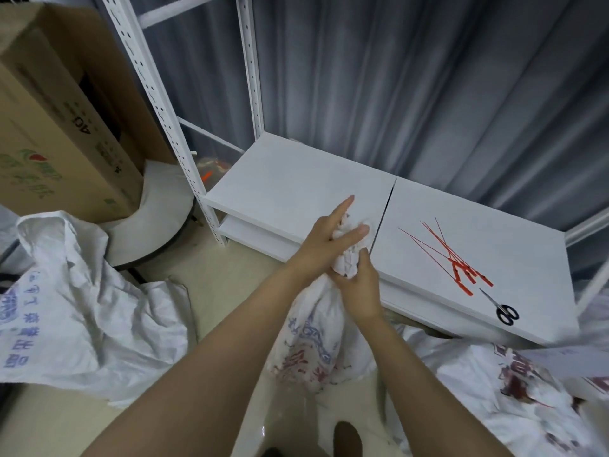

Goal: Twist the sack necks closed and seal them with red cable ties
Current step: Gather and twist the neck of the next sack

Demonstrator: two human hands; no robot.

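A white woven sack [309, 341] with blue and red print stands on the floor in front of me, its neck [347, 262] bunched and twisted. My right hand [357, 285] grips the neck from below. My left hand [329, 240] lies against the top of the neck with two fingers straight and the others round the fabric. Several red cable ties [456, 262] lie on the low white shelf [296, 179] to the right, apart from both hands.
Black-handled scissors [504, 310] lie near the shelf's front edge by the ties. Another sack [75, 311] with blue print slumps at left and one with red print [514, 390] at right. A cardboard box [62, 110] leans at upper left. White rack posts [158, 103] rise behind.
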